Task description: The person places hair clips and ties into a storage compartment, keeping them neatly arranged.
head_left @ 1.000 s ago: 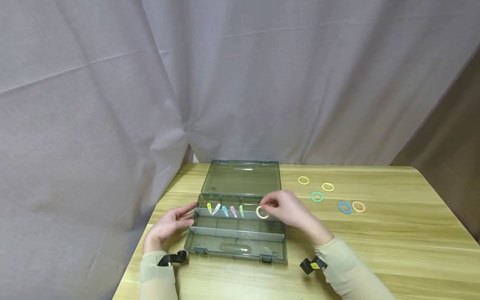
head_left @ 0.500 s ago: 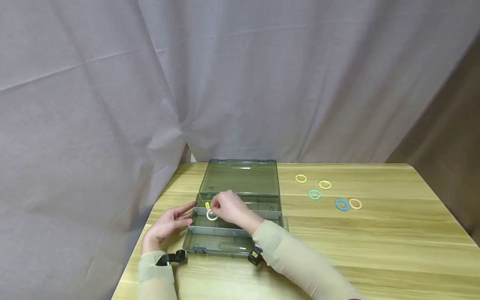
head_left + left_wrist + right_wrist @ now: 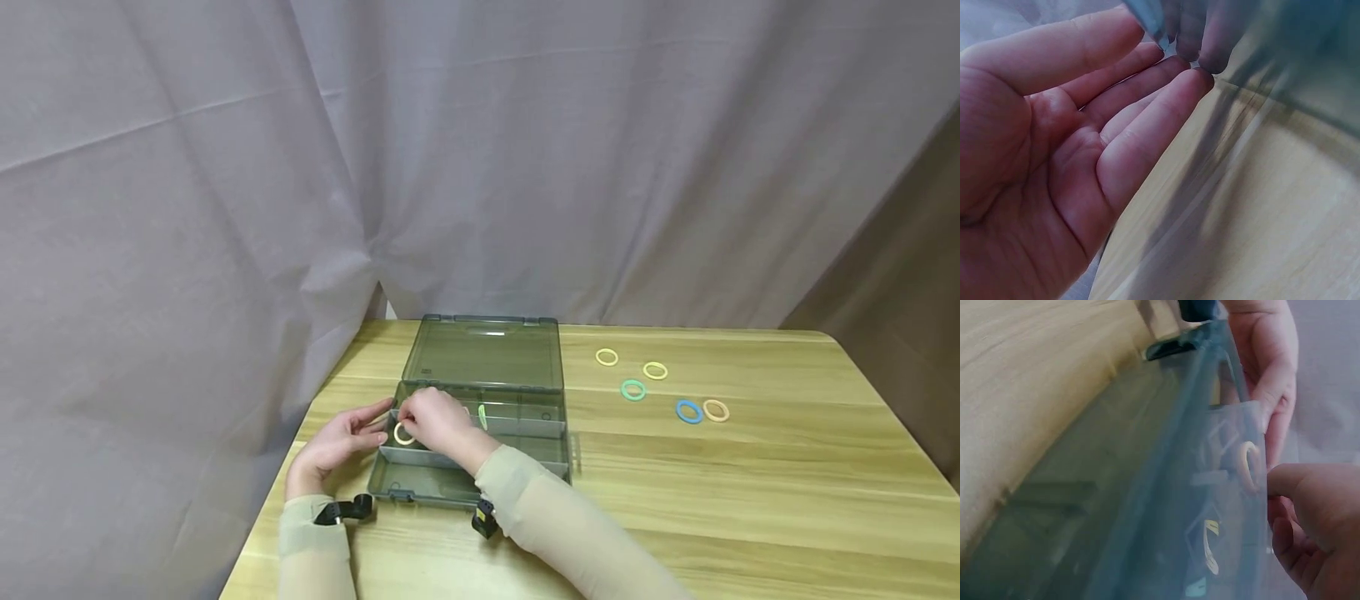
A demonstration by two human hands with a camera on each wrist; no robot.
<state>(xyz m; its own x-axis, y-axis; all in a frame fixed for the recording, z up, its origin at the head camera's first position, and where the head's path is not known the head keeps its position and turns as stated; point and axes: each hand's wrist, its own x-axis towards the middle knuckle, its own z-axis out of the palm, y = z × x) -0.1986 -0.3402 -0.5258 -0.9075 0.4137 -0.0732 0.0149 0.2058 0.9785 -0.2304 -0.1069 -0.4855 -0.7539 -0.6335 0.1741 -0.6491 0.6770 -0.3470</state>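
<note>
A dark see-through plastic box (image 3: 480, 485), split into long rows by pale dividers, lies with its lid folded back. My right hand (image 3: 442, 423) pinches a cream hair tie (image 3: 397, 432) at the left end of the middle row. In the right wrist view, the hair tie (image 3: 1243, 464) shows through the box wall, near the fingertips. My left hand (image 3: 336, 450) has its fingers extended and touches the box's left side, thumb at the rim. A green snap hair clip (image 3: 482, 417) sits on the rear divider; the right hand hides most of the other clips.
On the table (image 3: 780, 492) to the right lie a green hair tie (image 3: 623, 390), a blue hair tie (image 3: 678, 412), a peach hair tie (image 3: 727, 412) and two yellow ones. The open lid (image 3: 487, 354) lies behind the box, before a grey curtain (image 3: 487, 183).
My right hand has carried the cream hair tie leftward across the box, from the right end to the left end. My left hand has stayed at the box's left side.
</note>
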